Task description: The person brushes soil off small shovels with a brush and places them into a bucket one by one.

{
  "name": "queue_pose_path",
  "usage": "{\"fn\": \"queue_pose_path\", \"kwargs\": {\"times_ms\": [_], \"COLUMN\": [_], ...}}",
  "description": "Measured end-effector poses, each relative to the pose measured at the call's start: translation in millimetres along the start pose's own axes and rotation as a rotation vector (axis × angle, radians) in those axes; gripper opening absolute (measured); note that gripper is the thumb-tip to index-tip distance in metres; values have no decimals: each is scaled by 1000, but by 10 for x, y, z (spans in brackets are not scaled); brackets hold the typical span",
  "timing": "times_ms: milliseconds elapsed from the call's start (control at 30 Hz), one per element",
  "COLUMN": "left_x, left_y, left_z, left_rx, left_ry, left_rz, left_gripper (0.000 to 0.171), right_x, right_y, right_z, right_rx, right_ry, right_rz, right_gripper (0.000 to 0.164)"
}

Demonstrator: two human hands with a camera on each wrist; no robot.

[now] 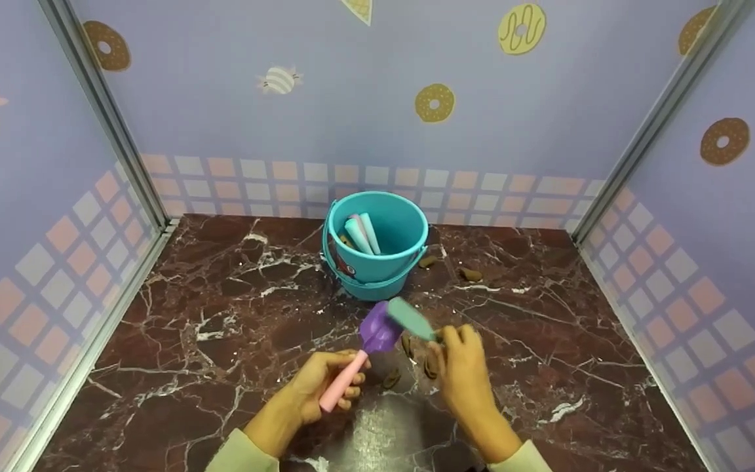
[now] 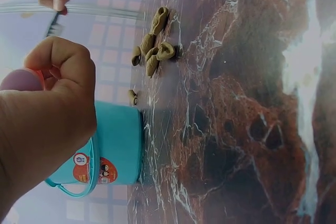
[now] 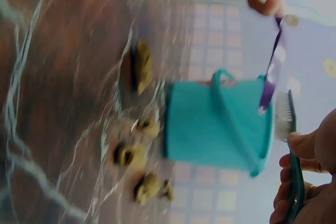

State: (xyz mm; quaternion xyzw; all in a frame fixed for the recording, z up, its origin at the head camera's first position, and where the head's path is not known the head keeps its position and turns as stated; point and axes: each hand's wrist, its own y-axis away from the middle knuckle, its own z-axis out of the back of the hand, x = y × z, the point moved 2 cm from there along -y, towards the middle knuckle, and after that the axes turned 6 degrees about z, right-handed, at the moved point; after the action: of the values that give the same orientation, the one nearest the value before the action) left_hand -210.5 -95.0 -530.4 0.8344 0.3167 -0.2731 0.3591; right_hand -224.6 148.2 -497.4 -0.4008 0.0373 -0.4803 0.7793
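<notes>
My left hand (image 1: 312,383) grips the pink handle of a small toy shovel (image 1: 379,330) with a purple scoop. In my right hand (image 1: 468,370) is a dark green brush (image 1: 410,318); white bristles show on the brush (image 3: 284,116) in the right wrist view. The brush head overlaps the scoop's right edge in the head view. Both tools are held up above the tabletop, in front of the turquoise bucket (image 1: 377,267). Several brown, curled, hollow pieces (image 2: 166,51) lie on the table below and beyond my right hand.
Inside the bucket lean some pale blue and pink handle-like things (image 1: 363,234). Two more brown pieces, one of them a curled piece (image 1: 470,275), lie right of the bucket. Patterned lilac walls (image 1: 351,118) enclose the dark red marble-look tabletop (image 1: 272,347) at the back and sides.
</notes>
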Motion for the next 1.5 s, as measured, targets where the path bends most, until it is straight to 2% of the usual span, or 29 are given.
{"fn": "queue_pose_path", "kwargs": {"times_ms": [167, 233, 333, 500, 600, 800, 867, 967, 1100, 1233, 1300, 1367, 1433, 1500], "left_x": [-10, -16, -12, 15, 27, 17, 12, 22, 48, 57, 39, -7, -104, -251], "left_y": [14, 20, 26, 26, 19, 23, 23, 18, 7, 8, 20, 43, 78, 113], "left_z": [26, 28, 26, 20, 23, 30, 25, 20, 12, 10, 17, 28, 25, 3], "left_rx": [-37, -36, -14, 27, 25, -11, -10, 1, 21, 23, 10, -16, -60, -133], "left_ry": [22, 22, 3, -35, -23, 39, 42, 14, -36, -52, -75, -143, -257, -401], "left_rz": [5, 4, 0, -6, -5, 2, 6, 5, -2, -3, -11, -48, -116, -202], "left_gripper": [20, 20, 21, 21, 22, 21, 21, 20, 20, 20, 20, 23, 26, 29], "right_x": [283, 323, 259, 15, -17, 283, 327, 254, 31, -129, -169, -195, -212, -214], "right_y": [92, 109, 92, -8, -25, 122, 155, 144, 68, 14, 8, 11, 25, 44], "right_z": [-2, -20, -46, -47, -25, -4, -16, -35, -45, -41, -28, -6, 19, 41], "right_rx": [80, 82, 63, 25, 24, 145, 150, 104, 36, -4, -21, -39, -54, -61], "right_ry": [-45, -45, -24, 24, 17, -75, -77, -32, 27, 53, 58, 54, 46, 39], "right_rz": [56, 78, 69, -24, -57, 10, 38, 26, -29, -33, -35, -41, -50, -47], "right_gripper": [16, 16, 17, 16, 15, 13, 13, 14, 15, 17, 19, 19, 20, 18]}}
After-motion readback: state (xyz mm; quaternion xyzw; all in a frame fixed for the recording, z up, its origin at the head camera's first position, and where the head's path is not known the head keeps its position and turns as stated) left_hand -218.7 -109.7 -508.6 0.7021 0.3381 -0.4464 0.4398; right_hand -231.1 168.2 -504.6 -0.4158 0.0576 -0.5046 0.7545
